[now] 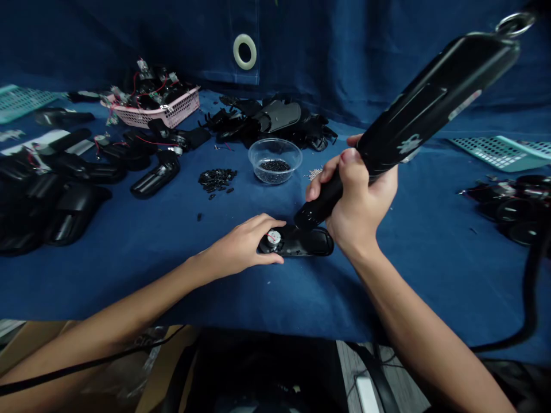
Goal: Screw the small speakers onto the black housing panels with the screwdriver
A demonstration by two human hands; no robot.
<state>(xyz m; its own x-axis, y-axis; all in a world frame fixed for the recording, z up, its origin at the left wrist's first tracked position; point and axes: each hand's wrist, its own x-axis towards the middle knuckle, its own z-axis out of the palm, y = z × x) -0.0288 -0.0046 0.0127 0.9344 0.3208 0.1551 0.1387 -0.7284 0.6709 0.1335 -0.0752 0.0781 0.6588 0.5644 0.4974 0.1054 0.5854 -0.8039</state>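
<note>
1. On a dark-blue cloth-covered table, a long black plastic shell with a round silver motor is lying near the middle.
2. The left hand is grasping the shell's motor end; the right hand is clenching a thick black cylindrical tool, nose close to the shell.
3. Behind, a blue curtain with a pale round eyelet is hanging; below, grey wood-grained floor is showing.

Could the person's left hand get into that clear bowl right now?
Probably, once freed: the left hand holds the black casing. The clear bowl stands beyond it, open-topped, with bare blue cloth between them.
</note>
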